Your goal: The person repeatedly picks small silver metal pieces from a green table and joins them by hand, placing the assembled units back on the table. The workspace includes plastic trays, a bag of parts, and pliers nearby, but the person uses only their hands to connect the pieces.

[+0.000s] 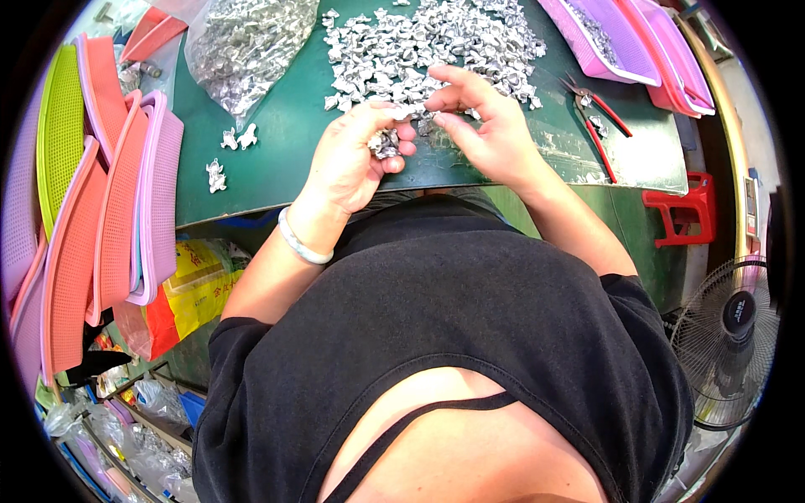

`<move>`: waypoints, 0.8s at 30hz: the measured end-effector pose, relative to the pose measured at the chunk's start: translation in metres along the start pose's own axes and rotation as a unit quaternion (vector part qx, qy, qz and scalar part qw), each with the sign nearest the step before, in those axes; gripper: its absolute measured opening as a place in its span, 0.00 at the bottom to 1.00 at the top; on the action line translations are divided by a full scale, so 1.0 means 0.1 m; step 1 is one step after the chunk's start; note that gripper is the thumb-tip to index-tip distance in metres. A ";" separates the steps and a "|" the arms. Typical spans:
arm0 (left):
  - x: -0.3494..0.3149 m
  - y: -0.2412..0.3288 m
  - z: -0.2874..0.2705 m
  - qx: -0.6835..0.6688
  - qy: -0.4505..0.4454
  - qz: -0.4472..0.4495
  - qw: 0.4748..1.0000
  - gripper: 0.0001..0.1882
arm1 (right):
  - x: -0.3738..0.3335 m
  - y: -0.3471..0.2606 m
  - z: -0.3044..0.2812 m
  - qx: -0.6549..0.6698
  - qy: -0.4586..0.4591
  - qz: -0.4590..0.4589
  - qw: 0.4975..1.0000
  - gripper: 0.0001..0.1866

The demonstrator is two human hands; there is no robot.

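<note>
My left hand (348, 155) is curled round several small silver metal castings (386, 144), held against its fingers. Between its thumb and forefinger is another bright piece (411, 111), whose exact shape I cannot make out. Close to that piece, my right hand (490, 130) has its thumb and fingers apart, with nothing visible between them; whether a fingertip touches the piece I cannot tell. Just beyond both hands spreads a big heap of similar silver castings (402, 59) on the green table (268, 172). A few single castings (215, 176) lie to the left.
A clear bag of castings (243, 59) stands at the back left. Stacked plastic baskets (113, 201) crowd the left side. Red-handled pliers (591, 126) lie at right, near pink and purple baskets (608, 50). Below are a red stool (683, 210) and a fan (729, 335).
</note>
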State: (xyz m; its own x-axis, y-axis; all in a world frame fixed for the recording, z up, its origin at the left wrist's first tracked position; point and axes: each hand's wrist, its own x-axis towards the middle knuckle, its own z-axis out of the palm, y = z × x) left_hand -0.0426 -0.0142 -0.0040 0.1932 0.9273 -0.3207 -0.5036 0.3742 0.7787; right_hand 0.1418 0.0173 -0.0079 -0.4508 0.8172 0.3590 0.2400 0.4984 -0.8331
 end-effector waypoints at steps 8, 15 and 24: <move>0.02 0.01 -0.12 -0.088 -0.046 0.001 0.995 0.09 | 0.02 0.08 0.08 -0.213 -0.022 -0.091 0.973 0.23; -0.02 -0.04 -0.06 0.027 0.021 -0.007 0.999 0.08 | 0.05 0.09 0.05 -0.233 -0.028 -0.102 0.967 0.22; 0.00 -0.07 0.01 0.175 0.002 0.026 0.984 0.07 | 0.03 0.00 0.01 0.128 -0.045 0.108 0.985 0.19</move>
State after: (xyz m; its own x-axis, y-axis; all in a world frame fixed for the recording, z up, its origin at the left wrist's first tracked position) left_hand -0.0389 -0.0171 -0.0086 0.1720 0.9455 -0.2765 -0.1917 0.3075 0.9320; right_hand 0.1396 0.0198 -0.0076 -0.4901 0.8615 0.1329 0.1185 0.2169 -0.9690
